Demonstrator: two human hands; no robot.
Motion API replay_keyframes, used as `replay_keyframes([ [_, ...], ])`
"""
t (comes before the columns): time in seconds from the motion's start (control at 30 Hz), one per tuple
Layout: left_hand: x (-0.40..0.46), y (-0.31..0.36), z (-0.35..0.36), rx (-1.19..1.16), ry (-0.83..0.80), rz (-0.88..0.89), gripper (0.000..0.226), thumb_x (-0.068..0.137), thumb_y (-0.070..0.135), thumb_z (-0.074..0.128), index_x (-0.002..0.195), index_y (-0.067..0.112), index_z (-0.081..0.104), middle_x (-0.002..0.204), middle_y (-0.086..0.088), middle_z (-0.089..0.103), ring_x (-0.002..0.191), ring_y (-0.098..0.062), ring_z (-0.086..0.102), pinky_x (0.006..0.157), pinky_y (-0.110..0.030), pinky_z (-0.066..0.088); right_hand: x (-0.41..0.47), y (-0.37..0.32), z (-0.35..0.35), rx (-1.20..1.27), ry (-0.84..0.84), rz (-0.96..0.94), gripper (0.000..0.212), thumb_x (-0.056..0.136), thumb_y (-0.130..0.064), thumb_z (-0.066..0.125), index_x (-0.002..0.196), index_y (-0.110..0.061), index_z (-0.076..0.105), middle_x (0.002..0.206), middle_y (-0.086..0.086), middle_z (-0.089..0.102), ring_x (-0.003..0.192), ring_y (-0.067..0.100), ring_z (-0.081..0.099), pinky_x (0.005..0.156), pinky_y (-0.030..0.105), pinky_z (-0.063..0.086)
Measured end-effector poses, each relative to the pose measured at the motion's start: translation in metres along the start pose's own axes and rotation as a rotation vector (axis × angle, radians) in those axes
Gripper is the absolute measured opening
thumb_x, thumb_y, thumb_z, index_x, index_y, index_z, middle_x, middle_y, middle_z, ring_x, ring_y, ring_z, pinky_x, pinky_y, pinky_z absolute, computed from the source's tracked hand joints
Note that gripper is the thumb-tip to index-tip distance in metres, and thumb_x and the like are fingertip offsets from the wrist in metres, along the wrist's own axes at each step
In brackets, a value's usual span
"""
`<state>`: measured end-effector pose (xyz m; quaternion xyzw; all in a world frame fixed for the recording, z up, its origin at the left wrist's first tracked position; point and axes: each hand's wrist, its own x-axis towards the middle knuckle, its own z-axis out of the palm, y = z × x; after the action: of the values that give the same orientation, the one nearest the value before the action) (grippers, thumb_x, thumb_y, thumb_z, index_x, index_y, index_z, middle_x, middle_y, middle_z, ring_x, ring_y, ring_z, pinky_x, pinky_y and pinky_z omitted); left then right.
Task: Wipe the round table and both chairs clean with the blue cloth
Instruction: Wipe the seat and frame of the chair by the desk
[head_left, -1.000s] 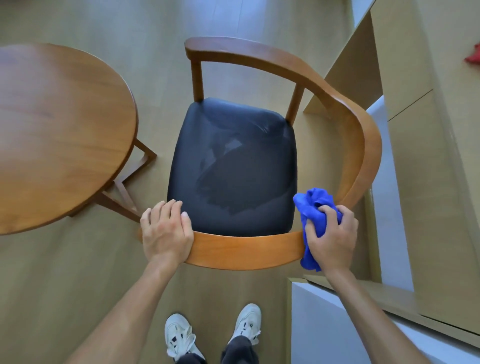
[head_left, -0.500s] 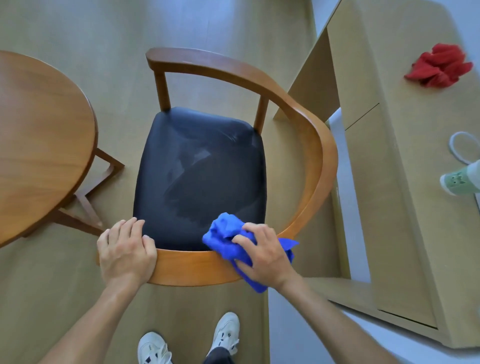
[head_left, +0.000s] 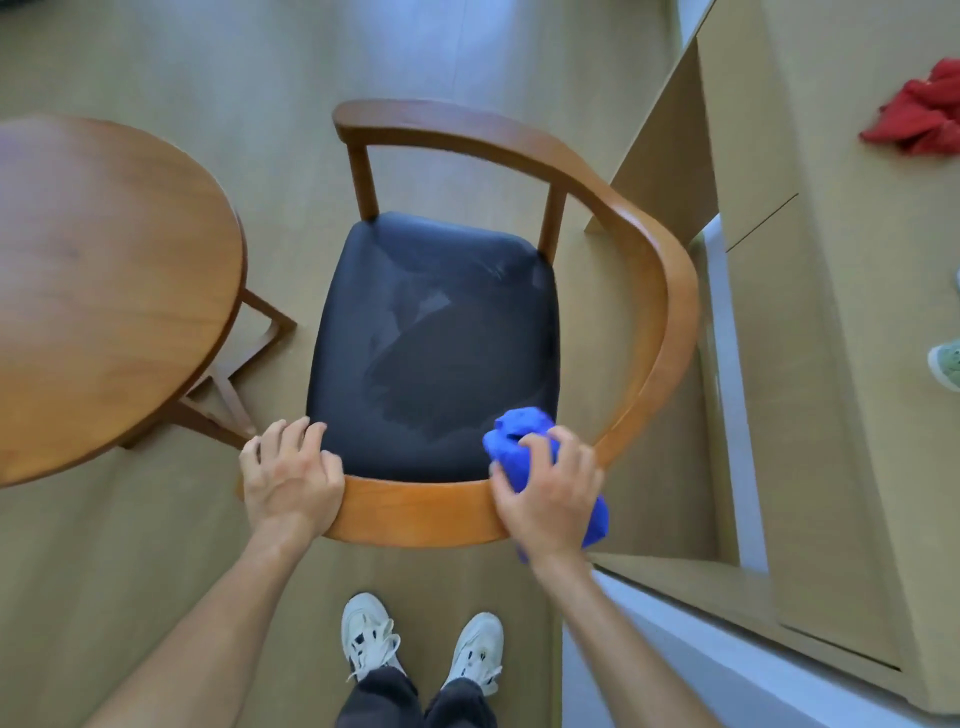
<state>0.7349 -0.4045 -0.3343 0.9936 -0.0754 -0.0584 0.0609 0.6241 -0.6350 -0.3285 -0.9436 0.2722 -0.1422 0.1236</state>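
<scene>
A wooden chair (head_left: 660, 312) with a curved back rail and a dark padded seat (head_left: 436, 338) stands below me; streaky wipe marks show on the seat. My left hand (head_left: 288, 475) grips the near left end of the rail. My right hand (head_left: 548, 491) holds the bunched blue cloth (head_left: 514, 436) and presses it on the near right part of the rail. The round wooden table (head_left: 104, 291) is at the left, close to the chair. Only this one chair is in view.
A beige cabinet (head_left: 831, 364) runs along the right, close to the chair's arm, with a red cloth (head_left: 919, 114) and a pale green object (head_left: 946, 364) on top. The table's leg frame (head_left: 234, 364) reaches toward the chair. My white shoes (head_left: 421, 644) stand behind the chair.
My right hand slid the blue cloth along the back rail, first leftward toward the middle, then back to the right. My left hand stayed gripping the rail. My view shifted.
</scene>
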Motion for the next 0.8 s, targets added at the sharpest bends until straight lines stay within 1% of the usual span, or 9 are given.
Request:
replay_keyframes([
  [0.13, -0.001, 0.007, -0.002, 0.04, -0.013, 0.007, 0.048, 0.078, 0.022, 0.033, 0.105, 0.004, 0.068, 0.118, -0.015, 0.064, 0.115, -0.037, 0.052, 0.102, -0.052, 0.03, -0.022, -0.016, 0.002, 0.094, -0.045, -0.16, 0.03, 0.077, -0.048, 0.065, 0.091, -0.021, 0.061, 0.112, 0.005, 0.058, 0.093, 0.026, 0.051, 0.072, 0.036, 0.04],
  [0.23, 0.004, 0.009, -0.011, 0.162, -0.164, -0.002, 0.047, 0.078, 0.024, 0.029, 0.101, 0.007, 0.066, 0.113, -0.014, 0.064, 0.11, -0.038, 0.053, 0.105, -0.055, 0.022, -0.017, 0.006, -0.005, 0.174, -0.092, -0.323, 0.027, 0.078, -0.043, 0.07, 0.093, -0.02, 0.064, 0.113, 0.005, 0.056, 0.094, 0.026, 0.053, 0.076, 0.035, 0.045],
  [0.3, 0.015, 0.015, -0.018, 0.218, -0.345, -0.087, 0.032, 0.083, 0.026, 0.032, 0.099, 0.018, 0.059, 0.11, -0.004, 0.063, 0.109, -0.029, 0.052, 0.107, -0.056, 0.017, -0.015, 0.018, -0.008, 0.204, -0.121, -0.391, 0.029, 0.077, -0.042, 0.072, 0.095, -0.021, 0.064, 0.115, 0.004, 0.054, 0.095, 0.025, 0.055, 0.076, 0.035, 0.047],
  [0.37, 0.02, 0.03, -0.019, 0.2, -0.391, -0.103, 0.016, 0.085, 0.028, 0.035, 0.088, 0.024, 0.049, 0.095, 0.004, 0.062, 0.102, -0.022, 0.056, 0.11, -0.058, 0.015, -0.015, 0.02, -0.008, 0.202, -0.142, -0.374, 0.033, 0.076, -0.043, 0.072, 0.101, -0.023, 0.063, 0.12, 0.003, 0.051, 0.097, 0.025, 0.055, 0.076, 0.035, 0.047],
  [0.43, 0.018, 0.058, -0.015, 0.172, -0.403, 0.007, 0.023, 0.084, 0.03, 0.029, 0.083, 0.023, 0.051, 0.085, 0.005, 0.062, 0.095, -0.019, 0.059, 0.112, -0.055, 0.017, -0.014, 0.018, -0.006, 0.198, -0.159, -0.343, 0.041, 0.077, -0.045, 0.07, 0.112, -0.026, 0.063, 0.126, 0.003, 0.052, 0.1, 0.024, 0.054, 0.078, 0.034, 0.045],
  [0.57, -0.002, 0.12, 0.008, 0.054, -0.41, 0.291, 0.073, 0.075, 0.03, -0.004, 0.099, 0.02, 0.065, 0.099, -0.001, 0.065, 0.102, -0.026, 0.059, 0.106, -0.05, 0.028, -0.003, 0.029, -0.013, 0.149, -0.197, -0.396, 0.047, 0.078, -0.041, 0.067, 0.122, -0.028, 0.059, 0.127, 0.003, 0.05, 0.099, 0.023, 0.054, 0.074, 0.034, 0.048],
  [0.6, -0.003, 0.135, 0.01, 0.05, -0.437, 0.323, 0.074, 0.075, 0.031, -0.005, 0.098, 0.02, 0.065, 0.098, -0.001, 0.065, 0.1, -0.026, 0.059, 0.103, -0.049, 0.032, 0.005, 0.041, -0.018, 0.118, -0.204, -0.396, 0.048, 0.075, -0.038, 0.069, 0.121, -0.027, 0.059, 0.126, 0.003, 0.049, 0.098, 0.024, 0.055, 0.073, 0.035, 0.05],
  [0.7, -0.003, 0.175, 0.012, -0.02, -0.486, 0.365, 0.049, 0.086, 0.035, 0.017, 0.085, 0.018, 0.063, 0.085, -0.003, 0.065, 0.088, -0.028, 0.061, 0.092, -0.048, 0.043, 0.05, 0.092, -0.038, -0.046, -0.14, -0.378, 0.054, 0.061, -0.022, 0.083, 0.112, -0.019, 0.069, 0.124, 0.008, 0.046, 0.092, 0.031, 0.061, 0.07, 0.04, 0.053],
  [0.8, -0.003, 0.216, 0.025, -0.059, -0.515, 0.409, 0.044, 0.094, 0.042, 0.015, 0.107, 0.023, 0.053, 0.106, 0.003, 0.06, 0.106, -0.021, 0.051, 0.101, -0.039, 0.032, 0.119, 0.131, -0.059, -0.176, -0.062, -0.431, 0.063, 0.058, -0.011, 0.084, 0.117, -0.019, 0.065, 0.126, 0.012, 0.045, 0.102, 0.034, 0.054, 0.08, 0.044, 0.05],
])
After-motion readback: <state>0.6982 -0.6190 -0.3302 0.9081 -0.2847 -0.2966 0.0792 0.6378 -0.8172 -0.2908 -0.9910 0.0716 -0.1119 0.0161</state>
